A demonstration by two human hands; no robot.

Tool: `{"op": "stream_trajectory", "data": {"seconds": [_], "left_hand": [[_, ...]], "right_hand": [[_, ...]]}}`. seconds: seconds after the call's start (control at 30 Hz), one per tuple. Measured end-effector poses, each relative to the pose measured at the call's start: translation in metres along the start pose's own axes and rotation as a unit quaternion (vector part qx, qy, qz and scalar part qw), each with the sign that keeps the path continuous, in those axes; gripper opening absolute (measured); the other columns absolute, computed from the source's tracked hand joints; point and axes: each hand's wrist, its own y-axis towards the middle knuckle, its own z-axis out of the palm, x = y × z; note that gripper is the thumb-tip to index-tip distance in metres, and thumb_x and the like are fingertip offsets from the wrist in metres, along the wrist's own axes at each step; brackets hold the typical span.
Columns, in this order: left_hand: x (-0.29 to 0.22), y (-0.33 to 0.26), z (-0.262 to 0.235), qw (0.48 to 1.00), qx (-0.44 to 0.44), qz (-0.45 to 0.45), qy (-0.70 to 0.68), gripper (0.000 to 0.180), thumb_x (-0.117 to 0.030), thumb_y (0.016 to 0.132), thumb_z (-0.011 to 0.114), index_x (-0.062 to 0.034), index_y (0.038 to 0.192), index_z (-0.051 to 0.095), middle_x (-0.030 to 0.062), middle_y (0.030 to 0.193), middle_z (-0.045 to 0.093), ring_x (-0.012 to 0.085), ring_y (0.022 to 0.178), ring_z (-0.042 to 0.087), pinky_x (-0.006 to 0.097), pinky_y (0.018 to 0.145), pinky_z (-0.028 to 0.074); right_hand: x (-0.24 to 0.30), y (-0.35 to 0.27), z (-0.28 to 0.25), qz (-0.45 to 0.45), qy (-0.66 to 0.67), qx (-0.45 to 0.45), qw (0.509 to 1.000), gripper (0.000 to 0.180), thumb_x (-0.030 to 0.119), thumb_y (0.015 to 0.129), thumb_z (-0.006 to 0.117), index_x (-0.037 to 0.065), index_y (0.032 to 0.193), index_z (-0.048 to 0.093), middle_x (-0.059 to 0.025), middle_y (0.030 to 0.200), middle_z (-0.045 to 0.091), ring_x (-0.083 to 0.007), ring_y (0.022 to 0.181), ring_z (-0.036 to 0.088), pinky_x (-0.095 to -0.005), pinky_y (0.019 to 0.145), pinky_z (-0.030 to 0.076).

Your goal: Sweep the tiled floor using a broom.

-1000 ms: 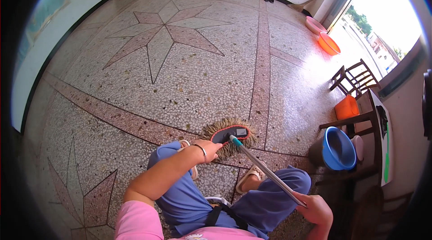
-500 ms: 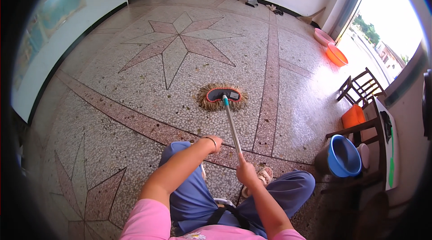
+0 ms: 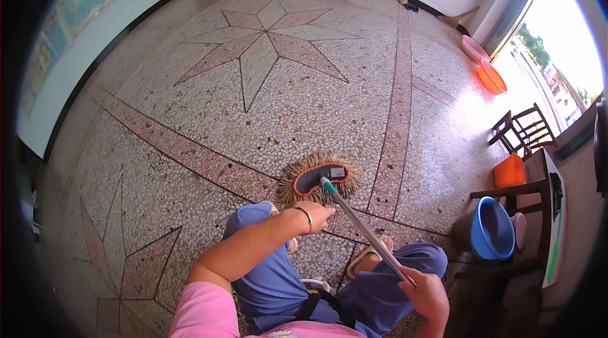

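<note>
A mop's head [image 3: 307, 181] lies on the floor in front of my feet, a dark oval pad with red edging and a shaggy tan fringe. Its silver pole [image 3: 367, 229], teal at the joint, slants down toward my right side. Closed round the upper end of this pole is my right hand [image 3: 429, 293]. My left hand [image 3: 318, 216], with a bracelet at the wrist, hovers just left of the pole's lower part and below the mop head. It holds nothing; its fingers point toward the pole, with a small gap between, and some of them are hidden.
Speckled floor [image 3: 209, 122] with pinkish star patterns spreads ahead. To my right are a blue basin [image 3: 493, 229], an orange bucket [image 3: 510, 172], a wooden chair [image 3: 525, 130] and a table. Orange [image 3: 491, 77] and pink [image 3: 474, 50] basins sit near the bright doorway.
The mop head has come nearer to my feet. My right hand has moved right and back with the pole, now more slanted. My left hand has shifted slightly right, its fingers reaching out.
</note>
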Motion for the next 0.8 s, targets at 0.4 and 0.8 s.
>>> {"op": "stream_trajectory", "data": {"seconds": [0.4,0.8], "left_hand": [[0.033,0.020,-0.002,0.993,-0.013,-0.115,-0.019,0.044,-0.026,0.082,0.055,-0.0120,0.122,0.045,0.0156,0.115,0.054,0.0307,0.106,0.051,0.040,0.088,0.041],[0.018,-0.025,-0.004,0.998,-0.027,-0.060,-0.019,0.047,-0.025,0.084,0.052,-0.0138,0.128,0.038,0.0146,0.110,0.056,0.0320,0.100,0.053,0.042,0.081,0.043]], "right_hand": [[0.013,0.216,0.178,-0.165,0.027,-0.090,0.982,0.045,0.016,0.078,0.056,0.007,0.120,0.044,-0.0257,0.081,0.059,-0.0418,0.077,0.057,-0.0484,0.069,0.045],[-0.013,0.032,0.021,-0.154,-0.007,-0.049,0.987,0.039,0.010,0.072,0.059,0.006,0.110,0.055,-0.0199,0.082,0.061,-0.0369,0.077,0.058,-0.0416,0.069,0.046]]}}
